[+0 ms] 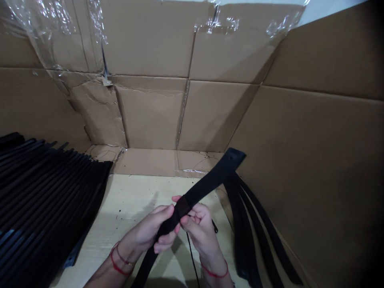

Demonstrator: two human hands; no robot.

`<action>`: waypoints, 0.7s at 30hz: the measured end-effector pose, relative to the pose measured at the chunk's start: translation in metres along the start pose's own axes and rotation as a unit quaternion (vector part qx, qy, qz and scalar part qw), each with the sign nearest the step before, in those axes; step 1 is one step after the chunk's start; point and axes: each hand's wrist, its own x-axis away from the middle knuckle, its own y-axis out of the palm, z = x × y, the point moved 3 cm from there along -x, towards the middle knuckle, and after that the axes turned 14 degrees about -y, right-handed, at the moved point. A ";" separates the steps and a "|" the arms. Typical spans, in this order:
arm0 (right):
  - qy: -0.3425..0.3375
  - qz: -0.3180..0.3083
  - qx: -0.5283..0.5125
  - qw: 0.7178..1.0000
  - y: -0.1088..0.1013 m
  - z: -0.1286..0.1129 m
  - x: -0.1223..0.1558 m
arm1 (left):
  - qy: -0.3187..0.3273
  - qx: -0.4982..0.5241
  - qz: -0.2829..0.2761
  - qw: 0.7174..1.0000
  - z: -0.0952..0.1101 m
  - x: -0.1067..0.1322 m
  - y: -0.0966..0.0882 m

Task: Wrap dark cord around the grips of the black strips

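A long flat black strap (pixel 213 180) runs diagonally up to the right, with a small dark spot near its far end. Around its middle is a dark brown band (pixel 183 205). My left hand (pixel 154 228) is closed round the strap just below the band, thumb on top. My right hand (pixel 198 228) pinches at the band's right edge, with its fingers curled behind the strap and partly hidden. A thin black cord (pixel 192 252) hangs down beside my right hand. Below my left hand the strap leaves the bottom of the view.
Many black strips lie in a stacked row (pixel 54 200) at the left. Several black straps (pixel 255 232) droop at the right against the cardboard wall (pixel 324 160). Taped cardboard (pixel 150 112) stands at the back. Dark specks dot the pale tabletop (pixel 126 196).
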 end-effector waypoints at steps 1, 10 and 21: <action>0.000 0.008 0.011 1.000 0.000 0.000 -0.001 | -0.007 -0.008 -0.001 1.000 -0.002 -0.003 -0.002; -0.007 0.043 0.126 0.991 0.008 -0.008 -0.004 | 0.129 -0.071 0.183 0.972 0.006 0.008 0.004; -0.058 0.020 0.178 0.982 0.013 -0.013 -0.001 | -0.057 0.067 -0.058 0.994 -0.007 0.010 0.000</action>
